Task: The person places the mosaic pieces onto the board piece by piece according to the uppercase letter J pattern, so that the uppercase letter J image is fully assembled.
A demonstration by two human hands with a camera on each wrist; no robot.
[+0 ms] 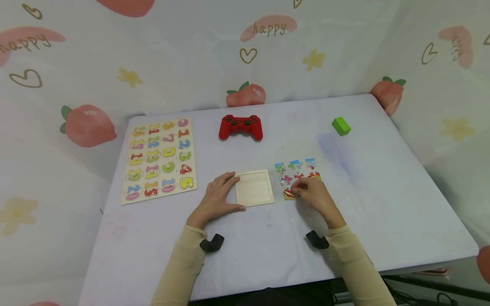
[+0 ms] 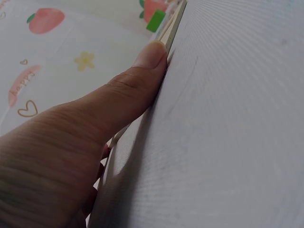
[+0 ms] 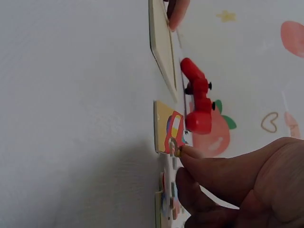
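A square wooden puzzle tray [image 1: 253, 189] with a raised rim lies bare in the middle of the table. My left hand [image 1: 218, 197] holds it at its left side, fingers at the far left corner and thumb along the near edge. To its right, several colourful jigsaw pieces [image 1: 294, 164] are laid out in rows. My right hand [image 1: 314, 195] is at the nearest row, thumb and forefinger pinching a jigsaw piece [image 3: 174, 146] mostly hidden by the fingers. Right beside the fingertips, a yellow-edged corner piece [image 3: 164, 121] with a red picture lies flat.
A wooden number board [image 1: 158, 159] occupies the table's left side. Toward the back edge lie a red game controller [image 1: 240, 126] and, farther right, a green block [image 1: 341, 126]. Patterned cloth rises behind the table. Cables [image 1: 413, 295] hang below its front right edge.
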